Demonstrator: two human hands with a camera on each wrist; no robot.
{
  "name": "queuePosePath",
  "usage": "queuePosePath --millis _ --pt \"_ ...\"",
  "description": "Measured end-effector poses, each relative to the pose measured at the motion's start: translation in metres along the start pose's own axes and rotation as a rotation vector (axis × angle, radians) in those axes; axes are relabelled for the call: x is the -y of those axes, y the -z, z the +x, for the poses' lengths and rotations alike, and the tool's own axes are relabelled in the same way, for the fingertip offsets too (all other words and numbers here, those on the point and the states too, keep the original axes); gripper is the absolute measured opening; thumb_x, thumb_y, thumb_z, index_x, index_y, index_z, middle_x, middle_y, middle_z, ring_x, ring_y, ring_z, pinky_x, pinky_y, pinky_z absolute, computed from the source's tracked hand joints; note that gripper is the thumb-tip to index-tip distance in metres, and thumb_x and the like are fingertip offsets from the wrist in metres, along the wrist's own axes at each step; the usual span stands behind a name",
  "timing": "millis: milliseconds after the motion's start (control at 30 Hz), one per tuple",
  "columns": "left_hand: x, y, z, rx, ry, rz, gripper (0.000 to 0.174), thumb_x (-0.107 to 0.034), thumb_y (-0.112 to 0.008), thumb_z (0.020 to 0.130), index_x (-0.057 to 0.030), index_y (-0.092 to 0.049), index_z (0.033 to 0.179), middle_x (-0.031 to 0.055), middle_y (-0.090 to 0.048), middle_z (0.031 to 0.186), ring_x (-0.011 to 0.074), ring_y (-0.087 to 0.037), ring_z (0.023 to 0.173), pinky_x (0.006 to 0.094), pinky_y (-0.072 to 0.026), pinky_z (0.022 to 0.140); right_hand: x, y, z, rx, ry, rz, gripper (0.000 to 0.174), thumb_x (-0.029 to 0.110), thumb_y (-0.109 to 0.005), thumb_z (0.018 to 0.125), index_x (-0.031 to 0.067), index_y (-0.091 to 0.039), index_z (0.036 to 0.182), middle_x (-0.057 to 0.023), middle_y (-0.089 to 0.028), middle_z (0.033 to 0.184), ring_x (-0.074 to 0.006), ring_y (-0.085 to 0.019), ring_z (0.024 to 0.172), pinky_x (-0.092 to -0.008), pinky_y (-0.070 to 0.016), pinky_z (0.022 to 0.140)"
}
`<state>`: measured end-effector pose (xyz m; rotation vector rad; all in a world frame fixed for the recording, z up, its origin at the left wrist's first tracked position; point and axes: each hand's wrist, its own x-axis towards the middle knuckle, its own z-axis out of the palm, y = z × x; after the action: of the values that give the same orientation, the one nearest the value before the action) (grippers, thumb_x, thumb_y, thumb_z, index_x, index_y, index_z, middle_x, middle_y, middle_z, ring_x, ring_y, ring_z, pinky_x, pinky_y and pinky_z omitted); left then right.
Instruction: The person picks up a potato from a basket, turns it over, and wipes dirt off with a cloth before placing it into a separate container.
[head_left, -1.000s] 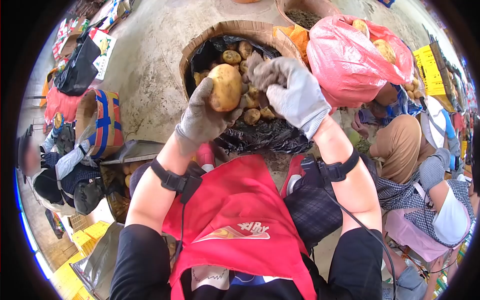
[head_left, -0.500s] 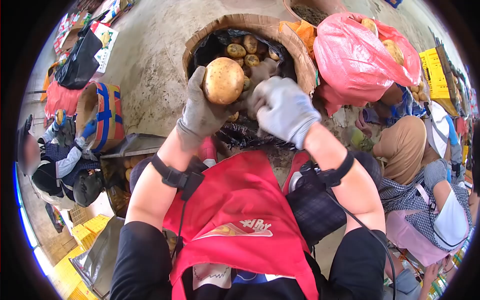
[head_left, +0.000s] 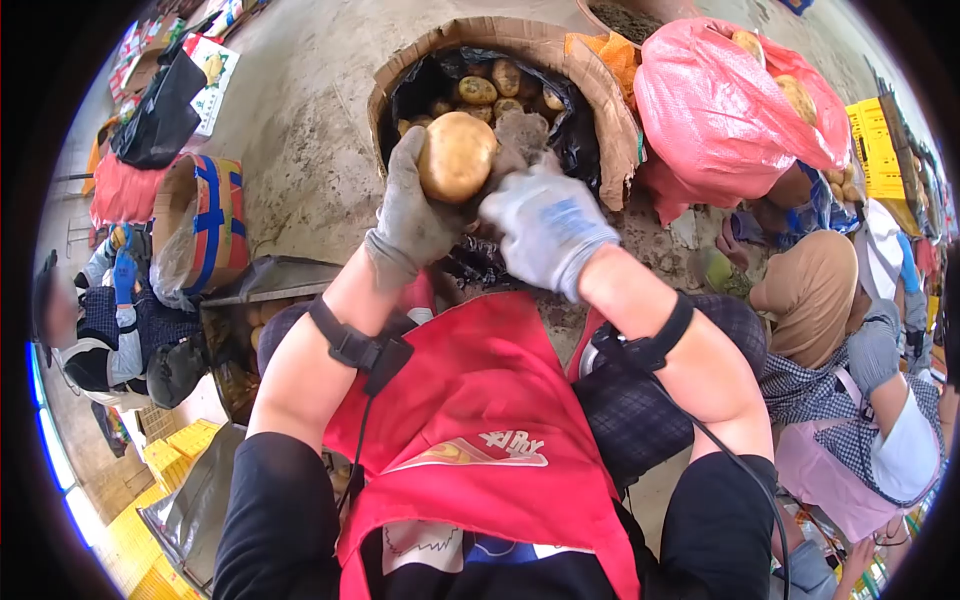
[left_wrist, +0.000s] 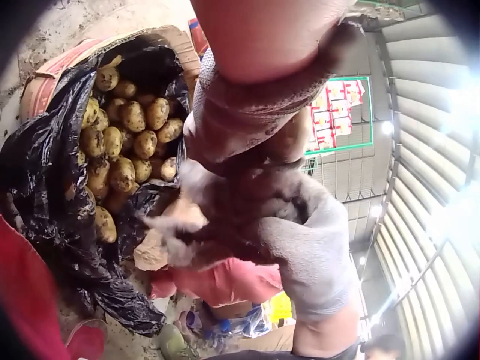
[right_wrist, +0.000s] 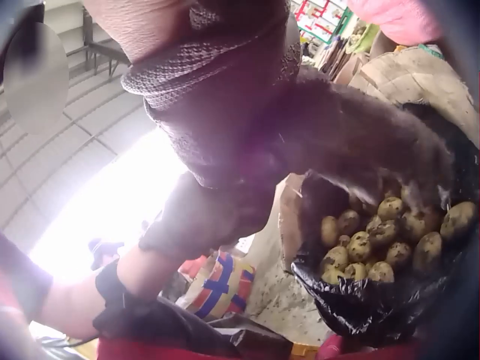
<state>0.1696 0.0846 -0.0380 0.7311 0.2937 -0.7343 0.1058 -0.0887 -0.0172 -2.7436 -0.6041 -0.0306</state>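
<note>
A large pale-yellow potato sits in the gloved left hand, fingers and thumb round its side and underside. Close on its right, the gloved right hand grips a grey-brown cloth, which hangs past the fingers; in the right wrist view the cloth spreads over the box. Below both hands is a round-edged cardboard box lined with black plastic, holding several smaller, dirt-marked potatoes. The left wrist view shows the right hand close against the left, its contact partly hidden.
A pink sack with potatoes stands right of the box, an orange net bag between them. A striped carton is at the left. People sit on both sides, one in blue gloves. A bowl of soil lies beyond.
The potato has turned in the left hand and shows a cleaner-looking face. The right hand has come down and left, closer to the potato, with the cloth. The whole head view has shifted slightly.
</note>
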Motion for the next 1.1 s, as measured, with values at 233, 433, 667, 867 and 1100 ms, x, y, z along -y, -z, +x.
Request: queuePosePath --millis 233,433,667,867,1100 --pt "-0.008 -0.008 -0.01 0.005 0.029 -0.007 0.067 -0.07 -0.05 0.096 -0.0172 -0.06 0.136 0.005 -0.069 0.125 0.0221 -0.067 0.109 0.0384 -0.0558 0.086 -0.036 0.012 0.01 -0.342 -0.303 1.21 0.026 -0.004 -0.06 0.084 -0.0003 -0.07 0.107 -0.0105 -0.073 0.101 -0.0172 -0.071 0.094 -0.031 -0.0572 0.084" --pt "0.01 0.003 0.003 0.102 -0.067 0.122 0.058 -0.06 -0.055 0.102 -0.0155 -0.055 0.139 0.0057 -0.066 0.128 0.0204 -0.065 0.115 0.0347 -0.054 0.097 -0.037 -0.008 0.015 -0.408 -0.267 1.205 0.032 -0.003 -0.065 0.084 0.0001 -0.069 0.116 -0.0107 -0.072 0.112 -0.0157 -0.069 0.105 -0.0302 -0.0553 0.093" --pt "0.021 -0.001 0.001 -0.01 -0.313 0.528 0.058 -0.049 -0.053 0.107 -0.0123 -0.041 0.15 0.0056 -0.051 0.145 0.0176 -0.053 0.132 0.0352 -0.0472 0.11 -0.025 -0.011 0.019 -0.433 -0.243 1.215 0.03 -0.001 -0.069 0.083 0.001 -0.07 0.112 -0.0119 -0.072 0.106 -0.0202 -0.072 0.097 -0.0301 -0.057 0.086" --pt "-0.008 -0.013 0.003 0.104 0.131 -0.068 0.065 -0.061 -0.062 0.097 -0.0054 -0.061 0.13 0.0129 -0.07 0.119 0.0242 -0.069 0.111 0.0438 -0.0572 0.098 0.011 -0.019 0.008 -0.368 0.077 0.543 0.031 0.0 -0.067 0.078 0.0067 -0.068 0.108 -0.0154 -0.067 0.099 -0.0318 -0.069 0.088 -0.0391 -0.0573 0.082" --pt "-0.024 -0.008 0.002 0.016 -0.03 -0.019 0.072 -0.073 -0.051 0.094 -0.0121 -0.06 0.13 0.0138 -0.069 0.12 0.0305 -0.068 0.105 0.0495 -0.0545 0.094 0.008 0.01 0.008 0.062 -0.224 0.07 0.024 0.024 -0.07 0.077 0.0103 -0.073 0.096 -0.0191 -0.07 0.103 -0.0403 -0.066 0.102 -0.0491 -0.055 0.087"
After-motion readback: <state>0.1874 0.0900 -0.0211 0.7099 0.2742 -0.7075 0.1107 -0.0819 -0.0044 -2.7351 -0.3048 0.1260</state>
